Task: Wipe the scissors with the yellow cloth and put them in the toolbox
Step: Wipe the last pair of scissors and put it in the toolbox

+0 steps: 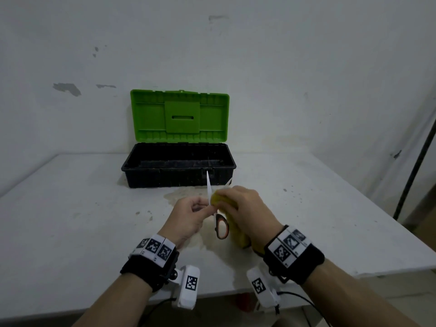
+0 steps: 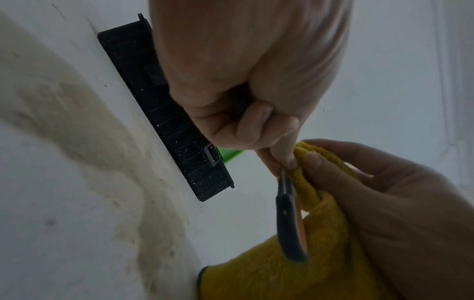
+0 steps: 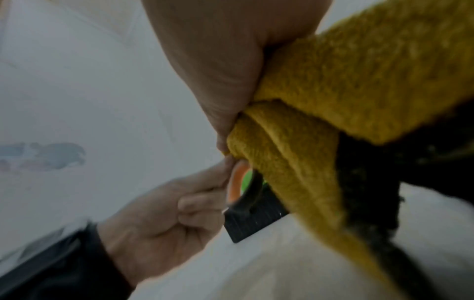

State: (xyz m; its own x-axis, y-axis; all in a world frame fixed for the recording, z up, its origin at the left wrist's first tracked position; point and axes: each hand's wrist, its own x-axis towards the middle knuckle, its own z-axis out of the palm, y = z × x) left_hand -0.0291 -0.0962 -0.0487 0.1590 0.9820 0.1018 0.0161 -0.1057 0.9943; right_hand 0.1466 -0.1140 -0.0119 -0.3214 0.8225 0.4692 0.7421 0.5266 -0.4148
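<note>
The scissors (image 1: 221, 228) have black and orange handles and stand upright above the table with their blades spread. One blade points up in front of the toolbox. My left hand (image 1: 207, 208) pinches them near the pivot; in the left wrist view its fingertips (image 2: 287, 160) close above the dark handle of the scissors (image 2: 290, 223). My right hand (image 1: 226, 197) grips the yellow cloth (image 1: 238, 234), bunched against the blades. The cloth (image 3: 333, 101) hangs from my right palm, next to the scissors' handle loop (image 3: 241, 182). The toolbox (image 1: 178, 175) stands open behind them, its green lid (image 1: 179, 114) raised.
The white table (image 1: 70, 208) has a brownish stain under my hands and a few dark specks. The wall stands close behind the toolbox. A dark pole (image 1: 415, 166) leans at the far right, past the table's right edge. The black tray of the toolbox looks empty.
</note>
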